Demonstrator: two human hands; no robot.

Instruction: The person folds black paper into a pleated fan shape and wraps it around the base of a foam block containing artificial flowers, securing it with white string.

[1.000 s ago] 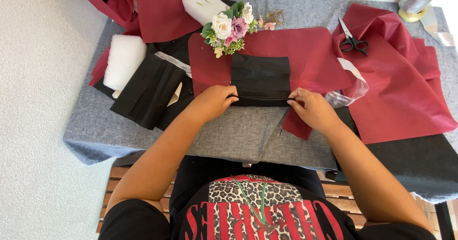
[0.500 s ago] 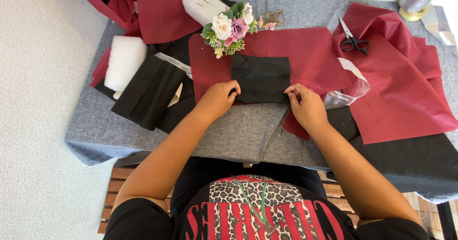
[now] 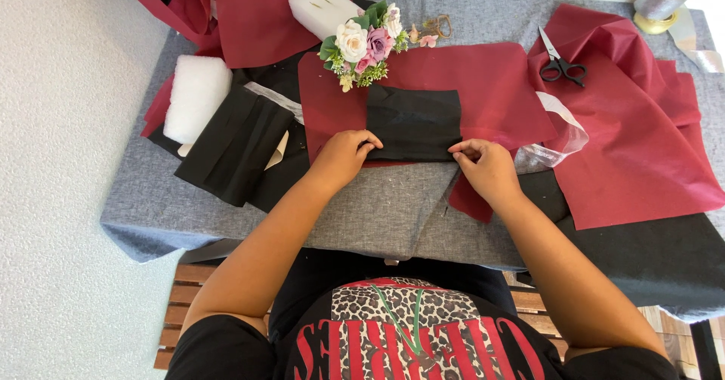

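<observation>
While both hands press along the near edge of the black paper rectangle (image 3: 414, 122), the head view shows the left hand (image 3: 341, 156) pinching its near left corner with curled fingers and the right hand (image 3: 483, 165) pinching the near right corner, fingertips closed on the fold. That black piece lies flat on the dark red wrapping sheet (image 3: 491, 86), in the middle of the grey-covered table (image 3: 393, 206), just near of the small flower bunch (image 3: 362, 46). One risk, as I judge it, is that the red sheet slides on the cloth under uneven pressure, so the black piece ends up skewed (the two layers look only laid together, not fixed). A tug could also drag the flowers or crease the thin paper. The scissors (image 3: 560, 64) and the ribbon roll (image 3: 658, 4) lie well apart, far right.
</observation>
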